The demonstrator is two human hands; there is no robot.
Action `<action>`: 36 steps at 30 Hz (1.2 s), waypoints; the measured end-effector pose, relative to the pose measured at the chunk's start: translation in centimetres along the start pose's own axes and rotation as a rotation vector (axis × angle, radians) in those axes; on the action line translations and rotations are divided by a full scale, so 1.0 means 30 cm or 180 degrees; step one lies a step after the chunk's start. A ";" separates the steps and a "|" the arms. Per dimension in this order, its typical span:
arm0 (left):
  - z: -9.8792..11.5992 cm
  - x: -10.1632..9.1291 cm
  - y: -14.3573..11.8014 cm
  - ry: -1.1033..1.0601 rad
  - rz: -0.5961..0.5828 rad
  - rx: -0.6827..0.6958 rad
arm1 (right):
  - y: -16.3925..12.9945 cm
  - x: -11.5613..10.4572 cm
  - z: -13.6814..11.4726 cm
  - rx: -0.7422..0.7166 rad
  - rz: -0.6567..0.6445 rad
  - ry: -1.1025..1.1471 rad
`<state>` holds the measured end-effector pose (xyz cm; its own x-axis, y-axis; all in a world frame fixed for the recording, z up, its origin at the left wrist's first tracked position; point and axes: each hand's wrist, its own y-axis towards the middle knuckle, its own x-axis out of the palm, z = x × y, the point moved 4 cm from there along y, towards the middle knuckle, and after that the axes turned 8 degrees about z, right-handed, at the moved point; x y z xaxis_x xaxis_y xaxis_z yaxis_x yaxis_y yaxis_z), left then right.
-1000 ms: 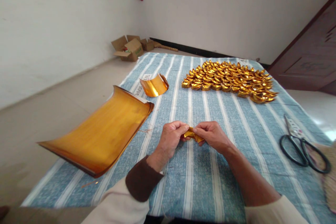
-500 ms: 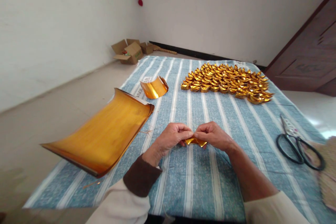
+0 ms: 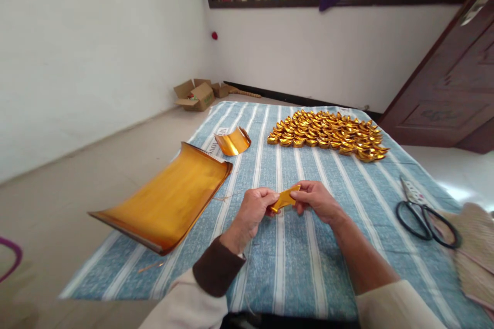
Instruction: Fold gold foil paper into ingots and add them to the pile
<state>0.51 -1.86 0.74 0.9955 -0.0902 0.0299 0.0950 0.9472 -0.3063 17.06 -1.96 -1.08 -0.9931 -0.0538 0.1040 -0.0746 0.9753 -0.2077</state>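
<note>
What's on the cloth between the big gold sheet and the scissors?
In the head view, both hands, left hand and right hand, pinch a small gold paper between the gold sheet and the scissors.

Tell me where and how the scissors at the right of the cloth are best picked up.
Probably by the black loop handles of the scissors, coming from the near right. They lie flat on the striped cloth, loops toward the person, blades pointing away.

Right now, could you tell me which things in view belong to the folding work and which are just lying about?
In use: small gold foil piece, pinched between left hand and right hand; stack of gold sheets; curled gold sheet; folded gold ingots; striped cloth.

Lying about: scissors; cardboard boxes; woven fan.
</note>
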 end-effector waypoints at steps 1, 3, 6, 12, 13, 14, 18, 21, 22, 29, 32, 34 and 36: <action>-0.002 0.002 -0.012 -0.0049 0.0096 0.0021 | -0.010 0.006 0.003 0.0014 0.0073 0.0110; -0.008 0.009 -0.038 -0.0184 0.0270 0.0040 | -0.036 0.028 0.011 0.0043 0.0108 0.0286; -0.017 0.024 -0.072 -0.0404 0.0424 0.0086 | -0.079 0.065 0.022 0.0016 0.0089 0.0457; -0.020 0.034 -0.114 -0.0533 0.0623 0.0289 | -0.139 0.109 0.029 -0.0121 0.0316 0.0396; -0.021 0.035 -0.119 -0.0564 0.0665 0.0322 | -0.145 0.118 0.029 -0.0134 0.0352 0.0367; -0.023 0.037 -0.124 -0.0620 0.0700 0.0339 | -0.150 0.127 0.029 -0.0145 0.0394 0.0348; -0.036 0.047 -0.145 -0.0937 0.0737 0.0294 | -0.163 0.153 0.032 -0.0188 0.0663 0.0522; -0.048 0.048 -0.154 -0.1007 0.0666 0.0238 | -0.167 0.160 0.035 -0.0209 0.0708 0.0678; -0.051 0.046 -0.154 -0.0971 0.0621 0.0227 | -0.168 0.160 0.035 -0.0211 0.0681 0.0687; -0.032 0.009 -0.149 -0.0306 0.0245 0.0246 | -0.175 0.140 0.033 -0.0032 0.0356 0.0456; -0.004 0.002 -0.153 -0.0237 -0.0040 0.0238 | -0.178 0.139 0.024 0.0010 0.0154 0.0446; 0.009 0.000 -0.152 -0.0238 -0.0200 0.0168 | -0.180 0.142 0.016 0.0025 0.0071 0.0398; 0.010 -0.003 -0.147 -0.0250 -0.0286 0.0055 | -0.182 0.147 0.011 0.0053 0.0021 0.0322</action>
<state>0.01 -5.95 2.39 0.9798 -0.1511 0.1310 0.1830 0.9417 -0.2825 13.07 -7.58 0.18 -0.9795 -0.0247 0.2000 -0.0704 0.9719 -0.2247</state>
